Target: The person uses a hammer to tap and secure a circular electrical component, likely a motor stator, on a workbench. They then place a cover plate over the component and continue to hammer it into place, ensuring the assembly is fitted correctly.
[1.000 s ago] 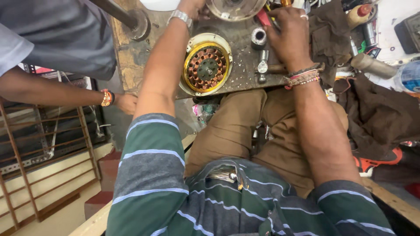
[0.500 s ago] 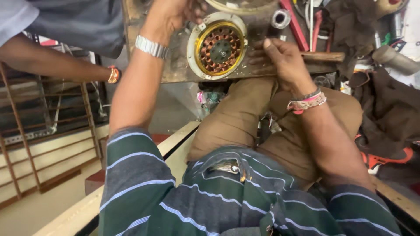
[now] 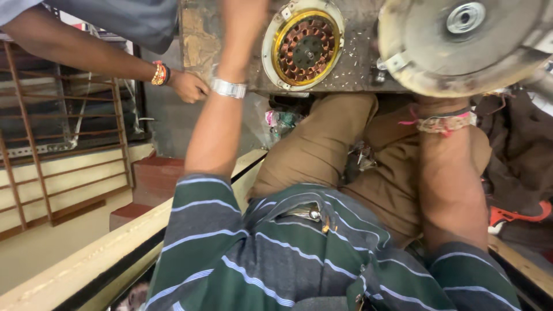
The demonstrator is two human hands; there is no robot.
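— Copper coil ring (image 3: 303, 50) lies flat on the workbench (image 3: 357, 75), gold rim round it. What's held?

— Round metal cover (image 3: 461, 40), up in the air at upper right, close to the camera, tilted. The right hand is hidden behind it; only the wrist with the thread band (image 3: 443, 122) shows. Probably holding it from below, but I can't tell the grip.

— Left hand (image 3: 245, 23)?

— Reaching up past the bench edge beside the coil ring, fingers cut off by the frame. Can't tell if it's open or closed. Silver watch (image 3: 228, 87) on that wrist.

— Handling tip?

— My call: support the cover underneath, hold it level, and keep its rim off the copper windings.

— Counts?

— One cover, one coil ring, one watch, one thread band. One other person's hand (image 3: 190, 86) at the left, touching the bench side, beaded bracelet (image 3: 160, 74) on it.
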